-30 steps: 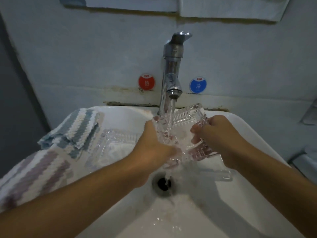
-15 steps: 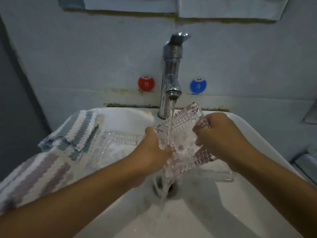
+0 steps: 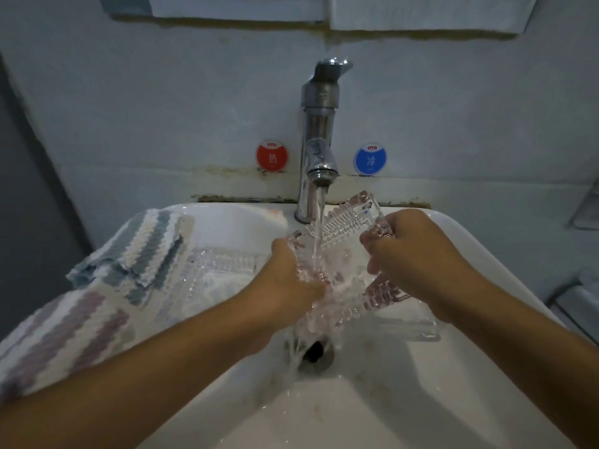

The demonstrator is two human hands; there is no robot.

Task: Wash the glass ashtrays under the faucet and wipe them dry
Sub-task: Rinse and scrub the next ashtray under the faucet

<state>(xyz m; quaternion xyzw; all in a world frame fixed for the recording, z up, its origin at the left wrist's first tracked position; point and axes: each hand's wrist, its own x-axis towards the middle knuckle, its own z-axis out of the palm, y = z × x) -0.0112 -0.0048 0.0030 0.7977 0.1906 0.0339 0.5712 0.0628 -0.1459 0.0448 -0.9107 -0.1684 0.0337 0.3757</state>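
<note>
both hands, left hand (image 3: 293,283) and right hand (image 3: 411,254), grip a tilted glass ashtray (image 3: 343,234) under the faucet (image 3: 319,140) stream at frame centre. rinsing looks underway; a second ashtray (image 3: 214,277) waits centre-left beside the striped cloth (image 3: 136,251), and all the drying seems left.

The scene is dim and bluish, with grain and softness throughout. The white sink (image 3: 505,264) is the brightest surface; the wall (image 3: 162,108) above it is dull grey and the far left edge falls to near black. Soft shadows lie under the forearms and darken the basin towards the drain (image 3: 316,350). The chrome faucet (image 3: 319,137) carries small highlights. Wide-angle distortion bows the sink rim and stretches the arms at the lower corners. The falling water (image 3: 319,228) and splashes are smeared.
</note>
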